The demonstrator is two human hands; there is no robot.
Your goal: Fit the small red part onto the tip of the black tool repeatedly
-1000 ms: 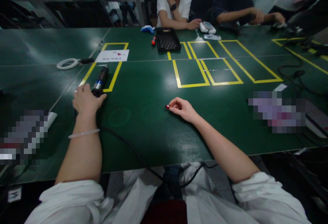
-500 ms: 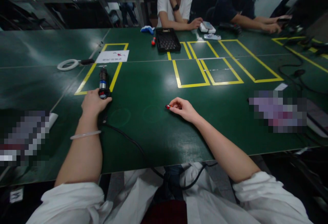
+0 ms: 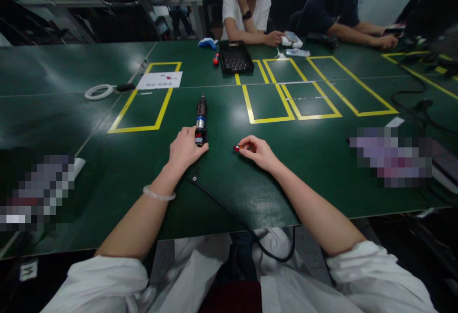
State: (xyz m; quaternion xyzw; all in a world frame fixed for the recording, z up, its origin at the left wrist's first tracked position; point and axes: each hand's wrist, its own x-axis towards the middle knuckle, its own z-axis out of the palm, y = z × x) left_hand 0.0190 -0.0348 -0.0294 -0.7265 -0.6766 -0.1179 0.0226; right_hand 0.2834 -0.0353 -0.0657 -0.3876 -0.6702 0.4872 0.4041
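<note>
My left hand (image 3: pixel 186 148) is closed around the rear end of a corded electric screwdriver (image 3: pixel 201 119), dark with a silver and blue band. Its thin tip points away from me, and a black cable (image 3: pixel 229 206) runs from its back end toward my lap. To the right, my right hand (image 3: pixel 258 151) pinches a small red and black piece (image 3: pixel 236 148) between thumb and fingertips. The piece is too small to name, and part of it is hidden by the fingers. A gap of bare green tabletop lies between the two hands.
Yellow tape outlines (image 3: pixel 272 121) mark the green table (image 3: pixel 222 193). Farther back are a black tray (image 3: pixel 236 57) of small parts, a red object (image 3: pixel 216 59), a white printed sheet (image 3: pixel 160 80) and a coiled white cable (image 3: pixel 98 92). Two people sit across the table.
My left hand has moved right with the electric screwdriver, from the left taped outline to near the middle, dragging its cable along. My right hand stays almost in place.
</note>
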